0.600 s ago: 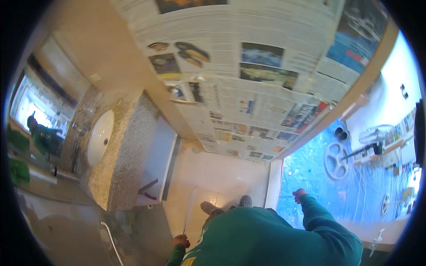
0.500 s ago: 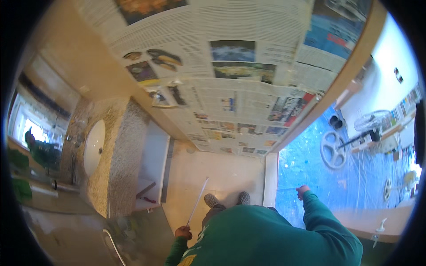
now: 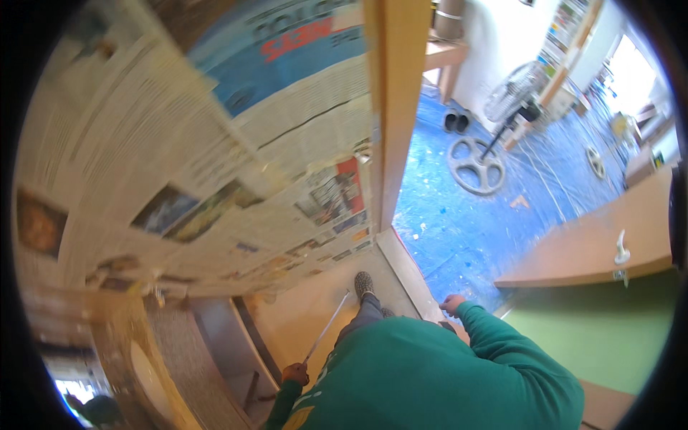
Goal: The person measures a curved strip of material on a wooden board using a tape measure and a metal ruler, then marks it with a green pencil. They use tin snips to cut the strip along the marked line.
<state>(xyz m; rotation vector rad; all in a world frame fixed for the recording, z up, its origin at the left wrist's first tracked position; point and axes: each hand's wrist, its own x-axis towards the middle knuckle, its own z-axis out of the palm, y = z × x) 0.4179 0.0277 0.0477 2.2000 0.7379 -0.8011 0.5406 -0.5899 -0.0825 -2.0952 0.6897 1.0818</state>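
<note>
My left hand [image 3: 294, 373] is closed around the lower end of a long, thin, pale stick [image 3: 326, 333]. The stick slants up and away over the floor, its far tip near my patterned shoe [image 3: 364, 282]. What the stick is made of I cannot tell. On the right, my right hand [image 3: 453, 304] is held out low by the door sill, fingers curled, with nothing seen in them. A blue plastic floor sheet [image 3: 430, 208] lies past that hand.
A wall covered in newspaper [image 3: 215, 165] rises at the left, ending at a wooden door frame [image 3: 398, 93]. The open door [image 3: 595, 244] has a white handle. On the blue sheet stand a fan [image 3: 479, 166] and dark shoes [image 3: 456, 120]. A stone-topped sink counter [image 3: 161, 358] is at lower left.
My view has turned right toward the doorway, and I have stepped nearer it. One foot is now ahead of the other. The stick stays in my left hand; my right hand is lower relative to the doorway.
</note>
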